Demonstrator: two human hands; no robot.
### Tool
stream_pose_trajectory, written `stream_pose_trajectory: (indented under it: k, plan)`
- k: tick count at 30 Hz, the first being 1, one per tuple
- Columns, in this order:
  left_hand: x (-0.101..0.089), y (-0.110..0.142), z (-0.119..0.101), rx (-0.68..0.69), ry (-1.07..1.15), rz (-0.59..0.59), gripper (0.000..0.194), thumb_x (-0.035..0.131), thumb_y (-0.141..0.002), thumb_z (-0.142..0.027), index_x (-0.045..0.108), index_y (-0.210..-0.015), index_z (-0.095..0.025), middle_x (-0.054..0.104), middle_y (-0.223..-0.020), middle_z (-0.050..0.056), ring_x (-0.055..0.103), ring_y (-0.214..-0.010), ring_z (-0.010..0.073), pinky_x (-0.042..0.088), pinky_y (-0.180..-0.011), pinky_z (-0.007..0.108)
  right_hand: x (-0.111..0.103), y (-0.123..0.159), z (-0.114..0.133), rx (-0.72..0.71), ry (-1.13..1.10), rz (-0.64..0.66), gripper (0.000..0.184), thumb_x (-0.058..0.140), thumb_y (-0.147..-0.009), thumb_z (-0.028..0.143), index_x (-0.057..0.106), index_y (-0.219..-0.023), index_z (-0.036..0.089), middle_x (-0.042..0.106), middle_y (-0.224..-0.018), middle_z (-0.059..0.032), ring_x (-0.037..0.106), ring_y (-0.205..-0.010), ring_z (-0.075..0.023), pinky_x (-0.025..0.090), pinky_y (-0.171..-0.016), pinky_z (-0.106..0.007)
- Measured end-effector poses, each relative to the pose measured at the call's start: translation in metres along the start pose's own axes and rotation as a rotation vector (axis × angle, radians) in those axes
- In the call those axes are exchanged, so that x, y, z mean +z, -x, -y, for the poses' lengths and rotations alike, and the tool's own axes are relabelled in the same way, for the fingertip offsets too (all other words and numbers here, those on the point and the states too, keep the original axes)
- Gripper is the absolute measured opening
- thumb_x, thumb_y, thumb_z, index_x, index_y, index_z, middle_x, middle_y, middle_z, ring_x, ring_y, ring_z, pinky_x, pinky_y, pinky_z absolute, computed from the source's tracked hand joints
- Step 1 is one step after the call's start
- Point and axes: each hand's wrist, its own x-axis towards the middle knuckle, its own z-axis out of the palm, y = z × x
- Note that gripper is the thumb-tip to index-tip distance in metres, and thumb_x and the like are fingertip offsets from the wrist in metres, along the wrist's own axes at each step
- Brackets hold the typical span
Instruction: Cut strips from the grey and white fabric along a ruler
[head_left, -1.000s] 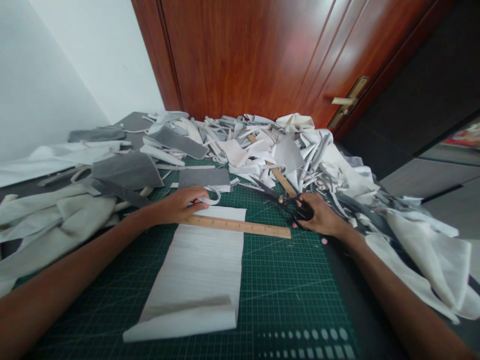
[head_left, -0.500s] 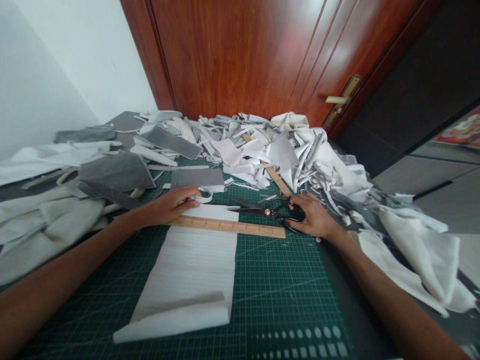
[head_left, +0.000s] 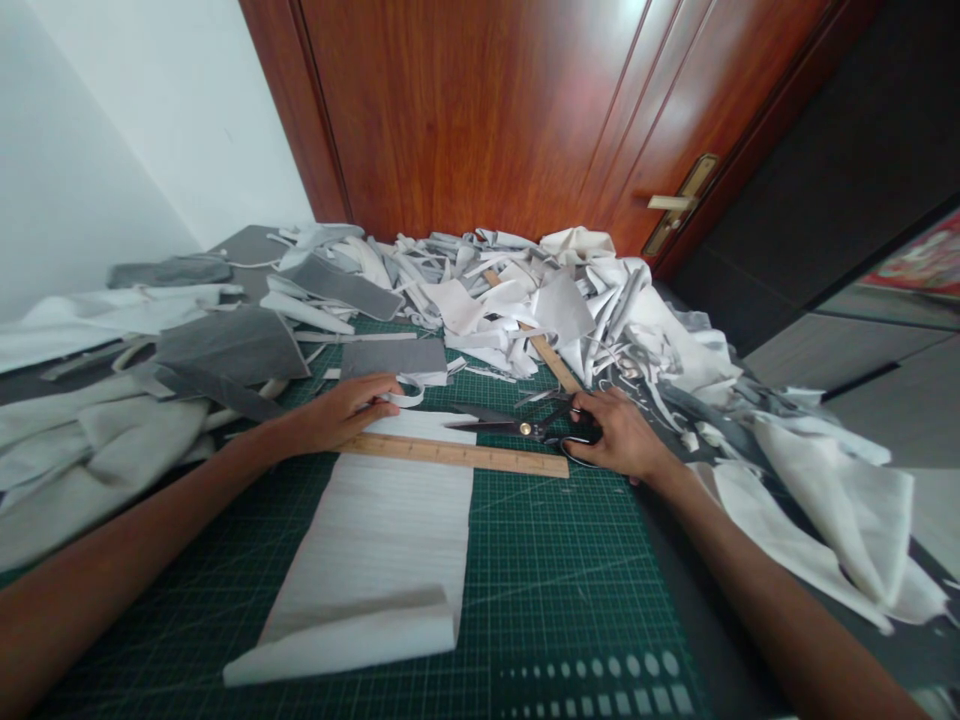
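My right hand (head_left: 616, 432) grips the handles of black scissors (head_left: 526, 430). Their blades are parted and lie at the right edge of a white fabric piece (head_left: 397, 530), near its far end. My left hand (head_left: 358, 412) is closed with a pinch on a narrow white fabric strip (head_left: 410, 393), which curls up from that far end. A wooden ruler (head_left: 480, 455) lies across the fabric just on the near side of the blades. The fabric's near end is curled over on the green cutting mat (head_left: 570, 580).
White and grey fabric scraps (head_left: 517, 300) are heaped at the back, with a second wooden ruler (head_left: 551, 360) partly under them. A grey fabric piece (head_left: 394, 357) lies beyond my left hand. More cloth lies on the left and right. Behind stands a wooden door (head_left: 465, 120).
The scissors and my right hand have shifted slightly left, so the blades reach a little further over the fabric. My left hand keeps its pinch on the strip.
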Motion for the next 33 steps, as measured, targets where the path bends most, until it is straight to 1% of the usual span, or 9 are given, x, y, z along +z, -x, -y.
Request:
stream_pose_trajectory:
  k: [6, 9, 15, 21, 26, 29, 33]
  plan:
    - [0.0002, 0.0006, 0.0007, 0.011, -0.008, -0.002, 0.032, 0.046, -0.106, -0.044, 0.060, -0.092, -0.019, 0.062, -0.084, 0.002, 0.058, -0.077, 0.0186, 0.046, -0.074, 0.027, 0.0001, -0.0009, 0.0029, 0.017, -0.007, 0.020, 0.026, 0.075, -0.082, 0.035, 0.052, -0.091, 0.026, 0.070, -0.083, -0.0032, 0.065, -0.079, -0.0266, 0.040, -0.083, -0.040]
    - [0.0008, 0.0006, 0.0013, 0.014, -0.005, -0.006, 0.032, 0.046, -0.106, -0.044, 0.061, -0.093, -0.019, 0.062, -0.084, 0.002, 0.058, -0.077, 0.0185, 0.045, -0.075, 0.027, -0.0001, -0.0018, 0.0048, 0.023, 0.003, 0.024, 0.026, 0.075, -0.083, 0.035, 0.051, -0.090, 0.026, 0.069, -0.082, -0.0024, 0.064, -0.078, -0.0260, 0.040, -0.082, -0.040]
    - [0.0014, 0.0008, 0.0026, 0.036, 0.002, -0.021, 0.031, 0.046, -0.106, -0.043, 0.060, -0.092, -0.019, 0.062, -0.085, 0.002, 0.059, -0.077, 0.0190, 0.046, -0.075, 0.028, 0.0006, -0.0025, 0.0055, 0.032, 0.013, 0.033, 0.026, 0.075, -0.083, 0.036, 0.052, -0.092, 0.026, 0.070, -0.084, -0.0030, 0.064, -0.079, -0.0265, 0.041, -0.083, -0.041]
    - [0.0022, 0.0006, 0.0034, 0.015, 0.003, -0.012, 0.032, 0.046, -0.106, -0.044, 0.061, -0.093, -0.019, 0.062, -0.085, 0.002, 0.059, -0.078, 0.0188, 0.046, -0.076, 0.028, 0.0004, -0.0027, 0.0055, 0.024, 0.005, 0.038, 0.025, 0.073, -0.085, 0.036, 0.051, -0.091, 0.026, 0.070, -0.085, -0.0039, 0.066, -0.082, -0.0277, 0.042, -0.083, -0.041]
    - [0.0013, 0.0006, 0.0042, 0.009, -0.003, -0.002, 0.033, 0.046, -0.105, -0.046, 0.059, -0.090, -0.019, 0.061, -0.084, 0.002, 0.058, -0.078, 0.0183, 0.046, -0.075, 0.027, 0.0001, -0.0041, 0.0082, 0.030, -0.024, 0.029, 0.024, 0.074, -0.084, 0.034, 0.052, -0.090, 0.026, 0.068, -0.083, -0.0024, 0.065, -0.079, -0.0260, 0.043, -0.082, -0.040]
    - [0.0002, 0.0008, 0.0022, 0.001, -0.010, 0.011, 0.033, 0.046, -0.106, -0.044, 0.056, -0.088, -0.019, 0.062, -0.086, 0.002, 0.058, -0.079, 0.0179, 0.045, -0.075, 0.027, 0.0009, -0.0048, 0.0094, 0.026, -0.026, 0.021, 0.024, 0.074, -0.083, 0.034, 0.052, -0.090, 0.026, 0.067, -0.083, -0.0022, 0.064, -0.079, -0.0254, 0.043, -0.082, -0.040]
    - [-0.0005, 0.0007, -0.0015, -0.016, -0.006, 0.026, 0.030, 0.045, -0.106, -0.040, 0.057, -0.090, -0.017, 0.062, -0.088, 0.002, 0.058, -0.081, 0.0179, 0.045, -0.078, 0.028, 0.0018, -0.0049, 0.0098, 0.023, -0.021, 0.013, 0.024, 0.075, -0.083, 0.032, 0.053, -0.089, 0.026, 0.068, -0.083, -0.0023, 0.064, -0.079, -0.0253, 0.043, -0.082, -0.039]
